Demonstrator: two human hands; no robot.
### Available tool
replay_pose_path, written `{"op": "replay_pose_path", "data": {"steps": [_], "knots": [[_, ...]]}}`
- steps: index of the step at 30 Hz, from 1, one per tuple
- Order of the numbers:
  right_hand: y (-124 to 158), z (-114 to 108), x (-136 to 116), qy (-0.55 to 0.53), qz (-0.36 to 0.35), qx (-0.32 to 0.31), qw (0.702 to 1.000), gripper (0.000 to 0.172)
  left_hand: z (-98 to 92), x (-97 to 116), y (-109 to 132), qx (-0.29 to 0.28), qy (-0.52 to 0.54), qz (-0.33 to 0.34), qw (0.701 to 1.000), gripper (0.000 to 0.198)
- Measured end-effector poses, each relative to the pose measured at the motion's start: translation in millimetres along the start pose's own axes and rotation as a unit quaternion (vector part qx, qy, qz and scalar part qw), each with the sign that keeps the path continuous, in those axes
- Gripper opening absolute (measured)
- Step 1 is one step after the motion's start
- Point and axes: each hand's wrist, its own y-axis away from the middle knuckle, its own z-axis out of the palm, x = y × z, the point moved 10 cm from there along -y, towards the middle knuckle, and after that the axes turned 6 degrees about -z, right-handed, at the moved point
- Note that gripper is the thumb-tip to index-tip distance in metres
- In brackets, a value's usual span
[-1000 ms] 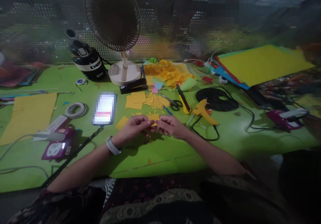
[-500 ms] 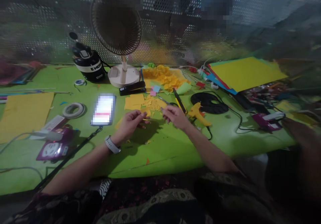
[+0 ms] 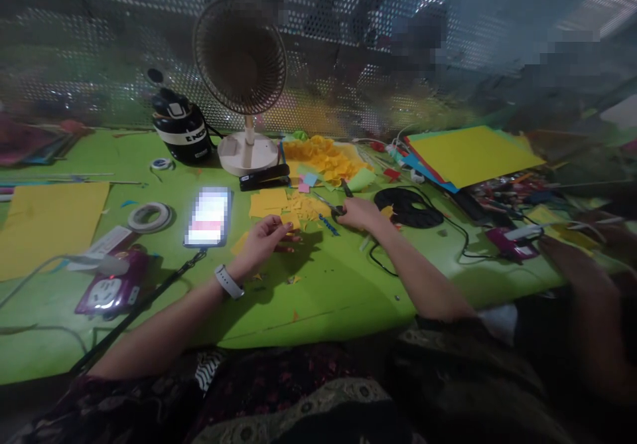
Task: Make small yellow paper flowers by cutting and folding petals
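My left hand [image 3: 266,241] is closed, thumb against index finger, on a small yellow paper piece [image 3: 290,221] in front of the cut yellow papers [image 3: 267,202]. To its right, my right hand [image 3: 359,213] is closed at the handles of scissors [image 3: 337,210], whose blades point left toward the small yellow scraps [image 3: 304,205]. A dark blue strip [image 3: 328,225] lies just below the blades. The yellow glue gun [image 3: 387,212] is mostly hidden behind my right hand and forearm. Crumpled orange-yellow paper [image 3: 328,158] is heaped behind the scraps.
A phone [image 3: 208,217], tape roll [image 3: 149,218] and purple power socket [image 3: 112,291] are at the left. Behind stand a fan [image 3: 243,152], black bottle [image 3: 183,135] and stapler [image 3: 263,177]. Coloured sheets [image 3: 472,155] and a black palette-shaped pad [image 3: 408,206] lie right. Another person's arm [image 3: 582,278] rests at the right edge.
My right hand has moved slightly right and up, from near the scissor tips to the handles. My left hand stays nearly in place. The view has shifted a little.
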Motion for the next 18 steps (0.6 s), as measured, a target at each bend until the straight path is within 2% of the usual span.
{"op": "replay_pose_path", "data": {"steps": [6, 13, 14, 16, 18], "knots": [[-10.9, 1.0, 6.2, -0.045, -0.022, -0.014, 0.999, 0.019, -1.9, 1.2, 0.7, -0.002, 0.014, -0.009, 1.0, 0.026], [17.8, -9.4, 17.0, -0.204, -0.024, 0.029, 0.978, 0.014, -4.9, -1.8, -0.8, -0.007, 0.043, -0.008, 0.999, 0.028], [22.7, -9.1, 13.0, -0.255, -0.032, 0.03, 0.966, 0.014, -5.2, -1.3, -0.8, -0.006, 0.046, -0.005, 0.999, 0.028], [31.1, -1.8, -3.7, -0.465, -0.053, 0.009, 0.884, 0.018, -5.3, 1.3, 0.1, -0.001, 0.05, 0.001, 0.999, 0.027], [37.7, 7.9, -26.4, -0.571, -0.072, -0.028, 0.818, 0.028, -5.1, 4.8, 1.5, 0.006, 0.053, 0.006, 0.999, 0.026]]}}
